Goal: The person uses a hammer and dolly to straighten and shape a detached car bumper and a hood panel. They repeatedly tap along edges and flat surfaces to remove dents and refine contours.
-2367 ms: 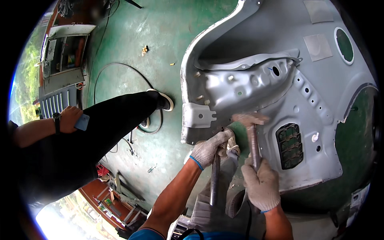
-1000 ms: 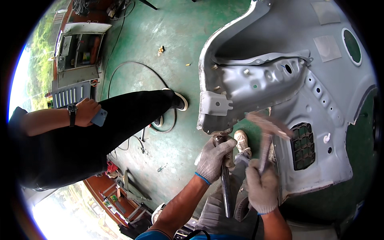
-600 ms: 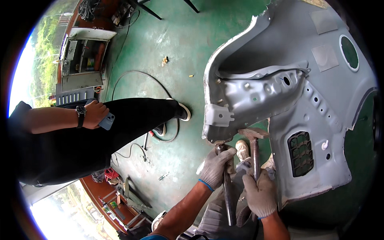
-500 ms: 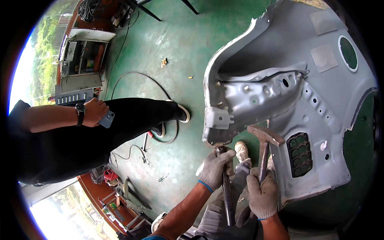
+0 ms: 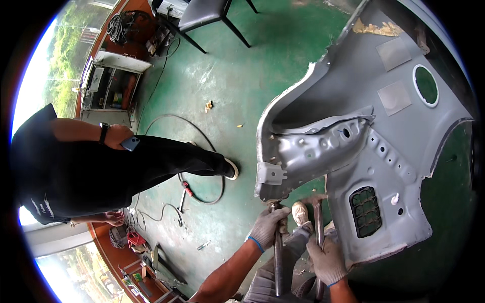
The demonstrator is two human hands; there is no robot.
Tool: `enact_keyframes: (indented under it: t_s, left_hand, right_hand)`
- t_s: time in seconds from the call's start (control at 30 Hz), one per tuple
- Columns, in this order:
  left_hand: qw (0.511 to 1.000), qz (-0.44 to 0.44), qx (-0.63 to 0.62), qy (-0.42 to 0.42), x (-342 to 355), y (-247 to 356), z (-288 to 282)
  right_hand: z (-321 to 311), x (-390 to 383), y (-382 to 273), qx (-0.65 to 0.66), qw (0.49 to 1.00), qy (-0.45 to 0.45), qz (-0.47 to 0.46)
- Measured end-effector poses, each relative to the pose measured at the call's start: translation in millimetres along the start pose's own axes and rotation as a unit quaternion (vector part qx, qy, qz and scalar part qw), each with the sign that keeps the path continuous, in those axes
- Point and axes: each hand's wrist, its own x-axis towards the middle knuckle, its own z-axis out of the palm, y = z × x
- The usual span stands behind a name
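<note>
A grey car body panel (image 5: 348,171), with stamped ridges and a black vent grille (image 5: 366,212), stands in front of me on the right. My left hand (image 5: 268,227), in a knitted work glove, is closed round a steel bar (image 5: 278,265). The bar's upper end is at the panel's lower left corner; whether they touch is unclear. My right hand (image 5: 328,260), also gloved, grips a hammer (image 5: 319,217) by its handle. The hammer's head is slightly blurred and sits beside the panel edge, to the right of the bar.
Another person (image 5: 91,166) in dark clothes stands at the left holding a phone (image 5: 130,144). A black hose (image 5: 202,123) loops across the green floor (image 5: 237,76). A black chair (image 5: 204,14) is at the far side; an open cabinet (image 5: 111,83) stands far left.
The hammer has shifted down and left, its head now nearer the bar's upper end. My view has moved, showing more of the chair. The other person's second hand has come into sight.
</note>
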Motion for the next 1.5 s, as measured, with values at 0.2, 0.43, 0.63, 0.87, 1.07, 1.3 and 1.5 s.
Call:
enact_keyframes:
  t_s: [0.2,0.43,0.63,0.87,1.07,1.3,1.5]
  left_hand:
    - [0.994,-0.087,0.043,0.056,6.7,-19.3,-33.2]
    - [0.959,-0.141,0.234,0.073,20.8,-66.0,-102.0]
    - [0.878,-0.170,0.424,0.144,-12.0,-73.9,-90.8]
    - [0.906,-0.130,0.362,0.174,-83.1,-42.8,-96.0]
    - [0.939,-0.018,0.241,0.245,-123.1,49.9,-95.2]
    - [0.926,0.068,0.353,0.118,-104.7,237.4,-0.7]
    - [0.866,0.137,0.476,-0.072,10.3,353.9,106.2]
  right_hand:
    - [-29.2,-36.0,15.8,-0.125,0.988,-0.009,-0.092]
    - [-73.0,-49.6,17.3,-0.120,0.986,-0.045,-0.102]
    - [-135.8,-75.9,-8.4,-0.186,0.977,-0.031,-0.096]
    - [-179.8,-83.3,18.4,0.179,0.981,-0.062,-0.050]
    - [-181.3,-86.6,10.3,0.329,0.907,-0.176,-0.196]
    - [-110.2,-40.6,-77.9,0.469,0.881,0.056,-0.028]
    - [-5.7,-2.0,-144.6,0.522,0.843,0.094,-0.089]
